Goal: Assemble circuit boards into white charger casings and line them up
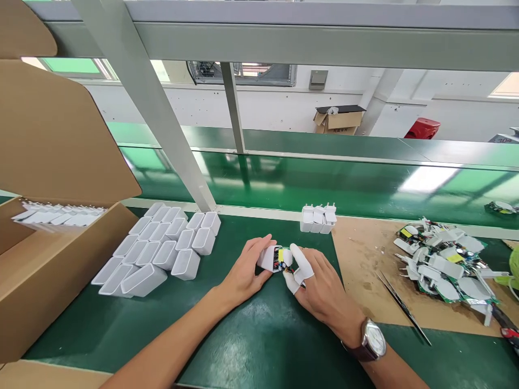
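My left hand (248, 268) is closed around a small white plastic housing (266, 259), held just above the green tabletop. A circuit board (281, 258) with a yellow component sticks partway out of the housing's open right end. With white finger covers on thumb and index finger, my right hand (314, 275) pinches the board's outer end. To the left, several empty white housings (148, 253) stand in rows, open side up. Behind my hands is a small group of white housings with pins on top (318, 218).
Circuit boards with white parts (448, 265) are heaped on a brown cardboard sheet (360, 254) at right. Tweezers (405, 309) lie beside the heap. An open cardboard box (77, 270) holding white parts stands at left. A grey metal post (162, 119) rises behind the housings.
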Available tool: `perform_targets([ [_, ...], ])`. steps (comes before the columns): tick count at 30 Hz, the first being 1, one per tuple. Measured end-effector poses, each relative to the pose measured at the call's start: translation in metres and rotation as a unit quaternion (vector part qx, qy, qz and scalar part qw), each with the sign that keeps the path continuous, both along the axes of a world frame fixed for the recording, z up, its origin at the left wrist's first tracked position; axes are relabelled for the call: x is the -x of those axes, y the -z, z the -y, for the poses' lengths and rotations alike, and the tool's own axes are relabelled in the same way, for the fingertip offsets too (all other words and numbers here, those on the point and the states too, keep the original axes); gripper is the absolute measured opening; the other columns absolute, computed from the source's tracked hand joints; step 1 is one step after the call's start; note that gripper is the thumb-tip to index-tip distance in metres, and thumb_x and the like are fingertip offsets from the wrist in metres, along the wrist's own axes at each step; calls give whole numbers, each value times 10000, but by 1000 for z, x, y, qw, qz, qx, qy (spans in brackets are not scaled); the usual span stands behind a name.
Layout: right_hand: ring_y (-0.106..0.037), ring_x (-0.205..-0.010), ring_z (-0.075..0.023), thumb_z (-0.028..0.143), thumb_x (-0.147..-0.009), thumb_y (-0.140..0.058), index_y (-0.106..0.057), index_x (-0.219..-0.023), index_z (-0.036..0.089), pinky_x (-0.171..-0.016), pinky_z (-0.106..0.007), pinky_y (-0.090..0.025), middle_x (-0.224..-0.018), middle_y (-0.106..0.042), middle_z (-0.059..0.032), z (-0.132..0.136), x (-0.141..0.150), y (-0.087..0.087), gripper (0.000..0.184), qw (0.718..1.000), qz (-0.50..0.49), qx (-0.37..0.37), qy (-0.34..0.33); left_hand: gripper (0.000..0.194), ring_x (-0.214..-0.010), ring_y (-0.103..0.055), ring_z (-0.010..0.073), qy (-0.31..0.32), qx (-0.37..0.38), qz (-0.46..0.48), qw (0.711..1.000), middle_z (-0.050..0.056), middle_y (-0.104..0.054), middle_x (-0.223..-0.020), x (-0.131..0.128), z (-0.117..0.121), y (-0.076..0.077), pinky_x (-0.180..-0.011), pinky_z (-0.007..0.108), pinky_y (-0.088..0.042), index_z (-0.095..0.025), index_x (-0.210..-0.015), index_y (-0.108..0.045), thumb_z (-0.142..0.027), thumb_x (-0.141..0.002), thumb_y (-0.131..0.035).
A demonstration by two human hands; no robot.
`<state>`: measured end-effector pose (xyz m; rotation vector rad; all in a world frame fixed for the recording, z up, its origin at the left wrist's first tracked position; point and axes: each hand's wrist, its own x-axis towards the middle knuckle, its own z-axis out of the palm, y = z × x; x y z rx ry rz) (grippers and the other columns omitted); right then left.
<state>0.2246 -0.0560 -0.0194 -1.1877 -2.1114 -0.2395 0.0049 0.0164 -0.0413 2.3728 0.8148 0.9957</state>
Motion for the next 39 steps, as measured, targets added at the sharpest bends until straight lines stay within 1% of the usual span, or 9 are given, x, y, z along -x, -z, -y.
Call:
perform_targets([
  [11,-634,-1037,-326,183,-976,-549,-199,-1610,164,-883,-504,-582,-1216,-665,-172,0,2,1,724,999,-39,30,-23,857,-1341,-495,320,-24,28,-42,998,103,-613,-1421,-1,3,4,-1121,587,-448,-341,-1610,-212,-204,-921,-703],
  [14,-648,-1026,-297,298,-985,-597,-334,-1552,214,-861,-479,-591,-1195,-678,-140,-2,-2,1,631,990,-114,67,-52,886,-1348,-521,304,40,132,-33,990,106,-577,-1481,-3,6,2,-1129,559,-458,-328,-1621,-192,-205,-903,-695],
  [17,-646,-1128,-253,251,-1018,-538,-509,-1428,265,-948,-454,-585,-1246,-666,-107,-5,-9,3,411,973,-190,104,-79,797,-1332,-588,271,112,263,20,958,131,-536,-1531,-3,6,-3,-1119,502,-492,-300,-1613,-212,-242,-943,-641],
  [21,-606,-1285,-237,220,-1007,-558,-574,-1391,281,-1072,-437,-548,-1412,-604,-98,-12,-13,14,389,966,-159,173,-112,654,-1400,-546,277,110,348,127,922,148,-502,-1561,-2,4,-9,-1164,492,-458,-288,-1547,-349,-330,-969,-652],
  [24,-670,-1178,-230,165,-1006,-509,-568,-1411,276,-975,-403,-606,-1330,-650,-104,-15,-10,23,424,971,-102,175,-129,589,-1424,-523,279,97,382,168,904,138,-552,-1521,0,5,-12,-1197,523,-413,-297,-1534,-368,-400,-1005,-606],
  [27,-694,-1106,-236,126,-979,-507,-544,-1435,274,-903,-386,-630,-1276,-662,-114,-14,-5,27,481,982,-80,127,-117,635,-1436,-506,294,87,372,174,908,151,-550,-1522,2,8,-15,-1182,531,-421,-295,-1560,-317,-429,-1008,-599],
  [32,-699,-1044,-229,85,-957,-518,-549,-1417,279,-860,-361,-630,-1233,-659,-111,-13,-1,25,500,983,-92,118,-102,810,-1274,-607,263,51,270,140,951,147,-594,-1449,1,11,-12,-1140,498,-448,-277,-1576,-258,-342,-921,-730],
  [35,-704,-965,-238,99,-957,-521,-573,-1384,253,-802,-373,-637,-1158,-659,-122,-14,2,29,457,982,-85,127,-110,710,-1081,-646,210,7,244,138,960,82,-681,-1205,-2,10,-8,-1036,437,-519,-265,-1516,-356,-287,-912,-728],
  [39,-695,-948,-262,132,-972,-517,-536,-1418,248,-772,-410,-632,-1149,-658,-133,-14,3,34,461,984,-79,136,-85,610,-1025,-639,181,26,253,156,954,41,-655,-1111,-3,7,-6,-962,375,-541,-275,-1445,-434,-228,-907,-715],
])
